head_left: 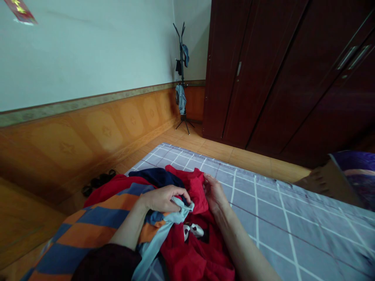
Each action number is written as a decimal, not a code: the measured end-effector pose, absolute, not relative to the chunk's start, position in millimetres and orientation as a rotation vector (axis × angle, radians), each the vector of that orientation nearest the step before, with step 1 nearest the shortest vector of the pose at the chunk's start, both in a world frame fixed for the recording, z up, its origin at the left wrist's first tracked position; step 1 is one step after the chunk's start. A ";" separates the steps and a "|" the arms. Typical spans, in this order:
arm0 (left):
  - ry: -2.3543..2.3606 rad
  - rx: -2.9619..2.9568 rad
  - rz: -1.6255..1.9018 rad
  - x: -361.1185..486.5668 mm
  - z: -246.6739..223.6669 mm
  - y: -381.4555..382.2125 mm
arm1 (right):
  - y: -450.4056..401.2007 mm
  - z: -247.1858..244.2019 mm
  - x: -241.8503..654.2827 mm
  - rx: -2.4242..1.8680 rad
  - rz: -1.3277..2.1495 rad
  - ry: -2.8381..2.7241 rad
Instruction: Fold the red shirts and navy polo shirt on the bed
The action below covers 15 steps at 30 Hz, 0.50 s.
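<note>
My left hand [166,198] is closed on the pale blue edge of an orange-and-blue checked cloth [108,214], which spreads out toward the lower left. Opposite it, my right hand [215,192] grips a red garment [197,191] at its upper right side. The red fabric hangs crumpled between my arms, and a white-and-black printed figure [193,231] shows on its front. A dark navy cloth [161,177] lies bunched behind my left hand. More red cloth [117,187] lies beside it on the left.
The clothes lie on a bed with a grey checked sheet [272,218]. A coat stand [182,74] holds a cap and clothing in the corner. Dark red wardrobes [263,70] line the right wall. Black shoes [98,181] sit on the floor at left; a cardboard box [325,175] stands at right.
</note>
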<state>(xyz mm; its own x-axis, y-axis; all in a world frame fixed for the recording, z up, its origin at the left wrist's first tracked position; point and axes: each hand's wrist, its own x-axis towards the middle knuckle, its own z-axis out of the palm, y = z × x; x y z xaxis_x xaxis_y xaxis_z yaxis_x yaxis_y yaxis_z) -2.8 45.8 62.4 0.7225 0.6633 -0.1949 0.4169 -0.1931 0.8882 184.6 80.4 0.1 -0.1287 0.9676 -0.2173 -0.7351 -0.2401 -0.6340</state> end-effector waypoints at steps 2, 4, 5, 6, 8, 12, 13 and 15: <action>0.906 1.804 0.435 -1.5 58.4 47.3 | 78.2 0.2 181.8 -0.701 1.723 -0.463; 0.957 1.741 0.566 -0.8 55.2 48.6 | 75.2 1.4 178.5 -0.697 1.752 -0.477; 0.969 1.704 0.601 -0.4 54.2 48.9 | 73.7 2.1 177.0 -0.697 1.764 -0.480; 0.974 1.677 0.615 0.1 53.6 48.9 | 72.5 2.7 175.7 -0.699 1.774 -0.482; 0.971 1.654 0.601 1.6 53.1 48.8 | 70.8 3.5 174.2 -0.700 1.787 -0.482; 0.990 1.702 0.663 5.3 49.6 50.7 | 71.1 1.6 174.2 -0.694 1.799 -0.466; 1.011 1.716 0.705 5.9 47.8 52.0 | 71.6 0.6 174.4 -0.692 1.803 -0.460; 1.050 1.739 0.782 6.4 43.6 54.8 | 72.0 -1.5 174.2 -0.688 1.812 -0.457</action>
